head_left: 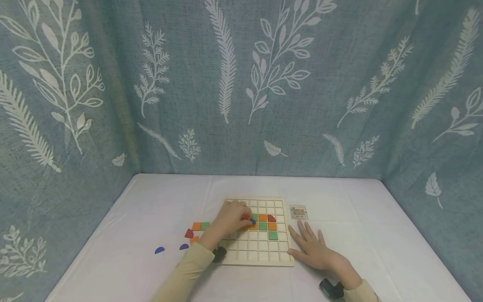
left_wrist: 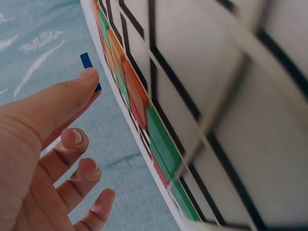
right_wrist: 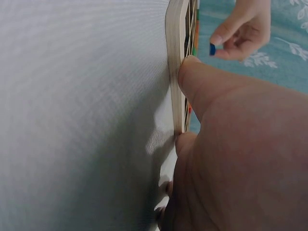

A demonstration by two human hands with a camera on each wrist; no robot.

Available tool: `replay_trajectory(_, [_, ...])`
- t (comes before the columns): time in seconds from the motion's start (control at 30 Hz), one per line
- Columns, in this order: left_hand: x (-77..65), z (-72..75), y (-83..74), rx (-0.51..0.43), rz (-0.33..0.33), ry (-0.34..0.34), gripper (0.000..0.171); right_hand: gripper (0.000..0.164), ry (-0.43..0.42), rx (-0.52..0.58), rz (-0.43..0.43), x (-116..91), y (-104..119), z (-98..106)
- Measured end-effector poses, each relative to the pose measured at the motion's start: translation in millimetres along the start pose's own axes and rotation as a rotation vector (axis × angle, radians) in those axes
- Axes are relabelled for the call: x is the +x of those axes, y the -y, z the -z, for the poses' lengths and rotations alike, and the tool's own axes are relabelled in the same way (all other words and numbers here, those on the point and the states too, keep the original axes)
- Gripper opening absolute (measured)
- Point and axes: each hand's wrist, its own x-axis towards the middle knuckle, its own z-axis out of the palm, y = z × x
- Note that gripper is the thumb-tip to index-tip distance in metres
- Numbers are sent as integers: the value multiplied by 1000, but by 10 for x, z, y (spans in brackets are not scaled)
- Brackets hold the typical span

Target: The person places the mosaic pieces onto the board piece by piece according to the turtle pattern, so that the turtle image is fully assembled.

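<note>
My left hand (head_left: 233, 214) pinches a small blue block (left_wrist: 85, 60) between thumb and index finger, above the wooden grid board (head_left: 256, 256). In the left wrist view its other fingers are bent and hold nothing. Orange and green squares (head_left: 263, 226) and red rounded pieces (head_left: 271, 218) lie in the board's cells, some hidden behind the left hand. With spread fingers, my right hand (head_left: 315, 249) lies at the board's right side; in the right wrist view its thumb (right_wrist: 190, 72) touches the board's edge.
A small printed card (head_left: 299, 212) lies right of the board. Left of it are loose pieces: an orange square (head_left: 196, 226), a green square (head_left: 205, 226), a red rounded piece (head_left: 189, 233), and blue half-circles (head_left: 160, 250). A patterned curtain (head_left: 241, 84) hangs behind the white table (head_left: 339, 197).
</note>
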Motion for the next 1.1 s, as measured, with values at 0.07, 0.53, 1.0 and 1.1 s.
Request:
replay_trajectory(0.07, [22, -11, -38, 7, -12, 1, 11, 70, 0, 7, 7, -6, 0, 4])
replay_trajectory(0.53, [217, -128, -280, 35, -42, 40, 13, 70, 9, 9, 11, -11, -2, 10])
replay_trajectory(1.0, [398, -250, -437, 43, -55, 83, 9, 70, 10, 1, 8, -5, -10, 7])
replay_trajectory(1.1, [441, -283, -469, 61, -62, 93, 10, 71, 6, -5, 5, -2, -13, 1])
